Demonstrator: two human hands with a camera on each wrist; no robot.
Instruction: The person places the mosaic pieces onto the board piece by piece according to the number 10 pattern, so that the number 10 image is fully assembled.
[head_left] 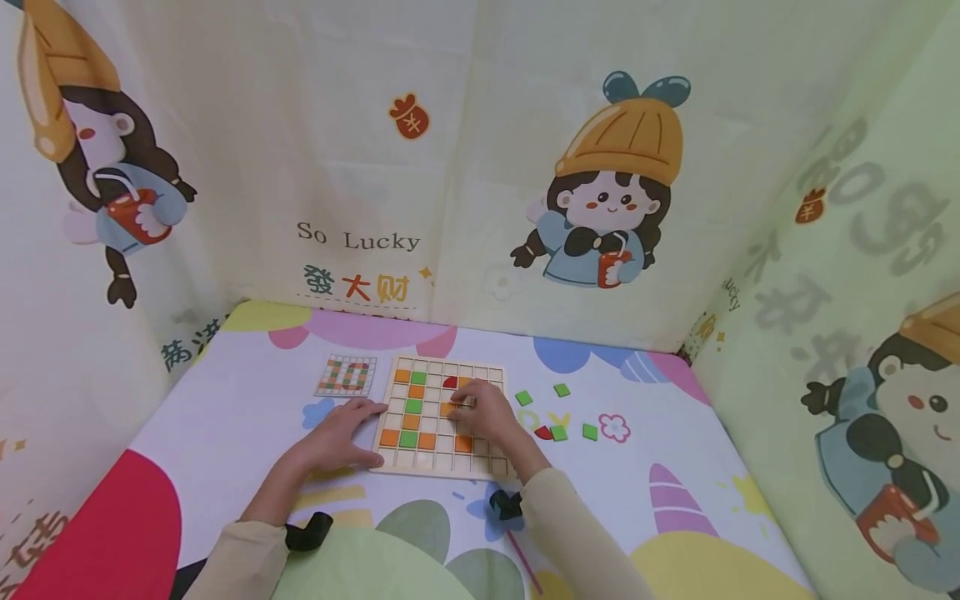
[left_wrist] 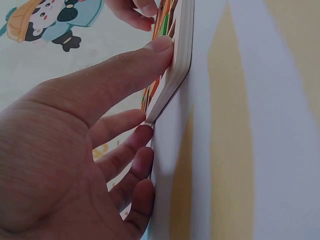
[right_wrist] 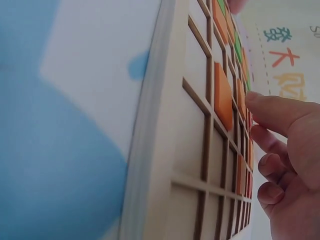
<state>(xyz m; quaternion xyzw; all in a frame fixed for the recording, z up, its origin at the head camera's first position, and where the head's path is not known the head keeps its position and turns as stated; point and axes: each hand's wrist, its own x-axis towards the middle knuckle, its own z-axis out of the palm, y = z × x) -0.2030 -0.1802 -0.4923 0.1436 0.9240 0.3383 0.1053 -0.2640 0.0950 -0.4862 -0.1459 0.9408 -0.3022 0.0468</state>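
Head view: right hand (head_left: 483,414), fingers bent, presses an orange square tile (head_left: 450,409) into the wooden grid board (head_left: 438,465) mid-desk, left hand (head_left: 341,433) flat steadying its edge, most cells unfilled, green square tiles (head_left: 561,389) waiting nearby.

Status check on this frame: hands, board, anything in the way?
Left hand flat, bracing the board edge. Right hand on the grid, fingers at an orange tile. Loose green tiles lie right of the board; nothing blocking.

pattern card (head_left: 346,375) left of grid board (head_left: 441,417), loose tiles (head_left: 558,432) right, all on table (head_left: 225,433)
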